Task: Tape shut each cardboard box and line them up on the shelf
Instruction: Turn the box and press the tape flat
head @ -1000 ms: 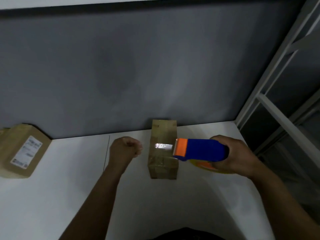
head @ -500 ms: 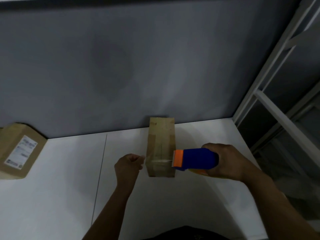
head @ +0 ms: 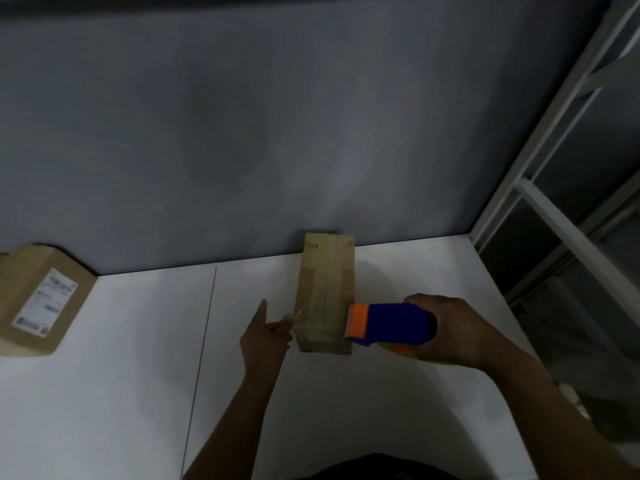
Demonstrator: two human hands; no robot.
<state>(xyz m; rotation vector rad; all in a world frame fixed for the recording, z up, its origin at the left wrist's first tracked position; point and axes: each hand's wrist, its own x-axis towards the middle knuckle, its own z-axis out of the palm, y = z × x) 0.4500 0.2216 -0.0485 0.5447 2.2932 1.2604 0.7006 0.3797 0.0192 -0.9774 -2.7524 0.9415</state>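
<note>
A narrow cardboard box [head: 327, 271] lies on the white table [head: 138, 375], its far end against the grey wall. Clear tape stretches across its near end. My right hand [head: 450, 330] grips a blue tape dispenser [head: 398, 323] with an orange front, held against the box's right near edge. My left hand [head: 266, 337] is at the box's left near side, fingers straight, fingertips touching the tape end on the box's left edge.
A second cardboard box [head: 38, 303] with a white label sits at the far left of the table against the wall. A white metal shelf frame [head: 561, 220] stands to the right, beyond the table's edge. A thin seam [head: 204, 341] runs down the tabletop.
My left hand has gone from a fist away from the box to straight fingers touching its left edge. The dispenser moved nearer along the box, with tape now over the near end.
</note>
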